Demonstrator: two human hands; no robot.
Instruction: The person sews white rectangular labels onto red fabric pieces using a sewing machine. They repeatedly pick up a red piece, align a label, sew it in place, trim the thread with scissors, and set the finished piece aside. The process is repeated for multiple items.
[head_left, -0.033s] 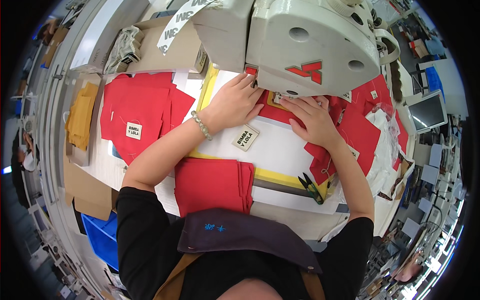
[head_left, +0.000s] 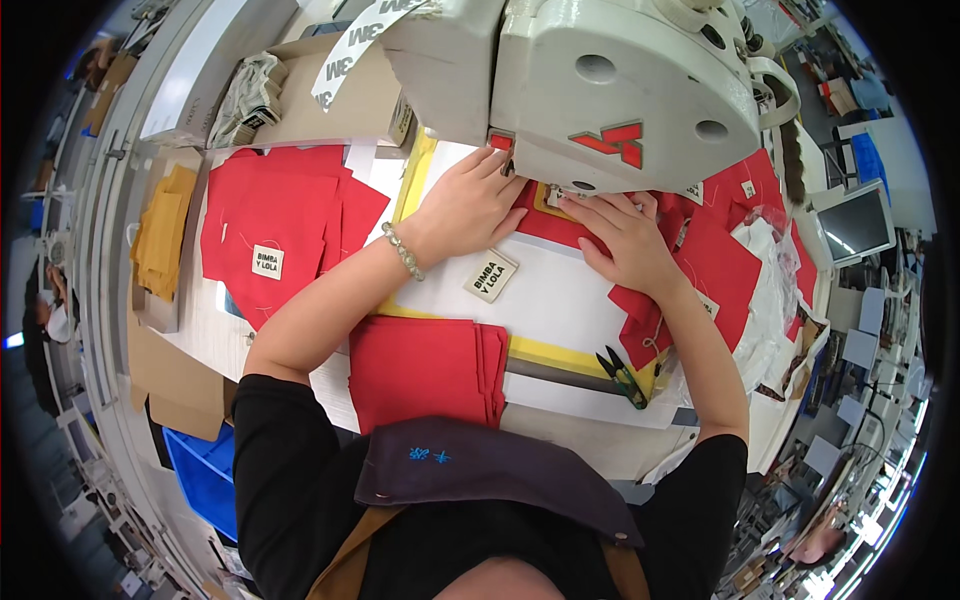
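Observation:
Beneath the white sewing machine head (head_left: 625,85), my left hand (head_left: 480,200) reaches with slightly bent, parted fingertips to the left of the needle area. My right hand (head_left: 630,240) rests open, fingers spread, on red fabric (head_left: 550,228) beside a small yellow frame (head_left: 545,200); the fingertips lie near a pale label partly hidden there. A loose cream label patch (head_left: 491,275) sits on the white work board (head_left: 560,310) between my wrists. A stack of red pieces (head_left: 415,370) is at the near edge, and green-handled thread snips (head_left: 628,385) lie below my right forearm.
More red pieces (head_left: 270,200) are at left, beside a tray of yellow cloth (head_left: 160,230) and a cardboard box of labels (head_left: 330,90). A blue bin (head_left: 195,475) stands lower left. Red fabric and clear plastic (head_left: 760,290) lie at right near a monitor (head_left: 853,225). Other people appear at both rims.

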